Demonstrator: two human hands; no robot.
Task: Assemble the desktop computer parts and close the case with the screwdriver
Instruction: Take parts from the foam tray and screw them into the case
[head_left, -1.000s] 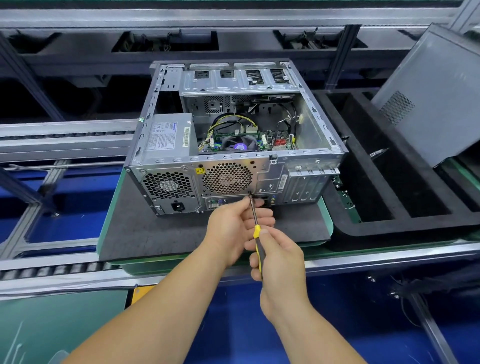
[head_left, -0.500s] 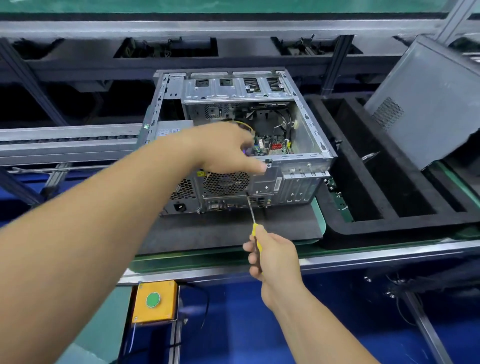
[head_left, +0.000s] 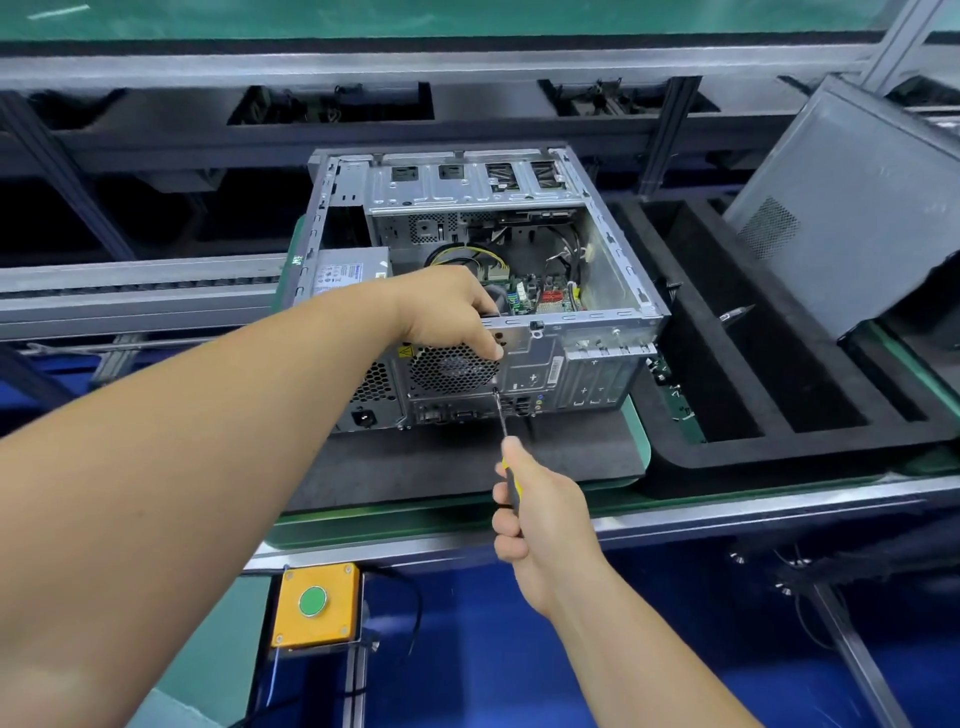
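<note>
while right hand (head_left: 540, 512) still grips screwdriver (head_left: 503, 415), left hand (head_left: 447, 312) now curls over case (head_left: 613, 291) rim.

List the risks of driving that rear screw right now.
1. The screwdriver meets the case at a slant, so its tip may slip off and scratch the panel.
2. The left hand grips the rear edge just above the tip; a slip could jab its fingers.
3. The side panel leans tilted at the right and may slide.

I see left hand (head_left: 447, 312) gripping top rear edge of open computer case (head_left: 613, 291) on mat (head_left: 441, 467), right hand (head_left: 540, 514) holding screwdriver (head_left: 503, 421), tip at rear panel.
</note>
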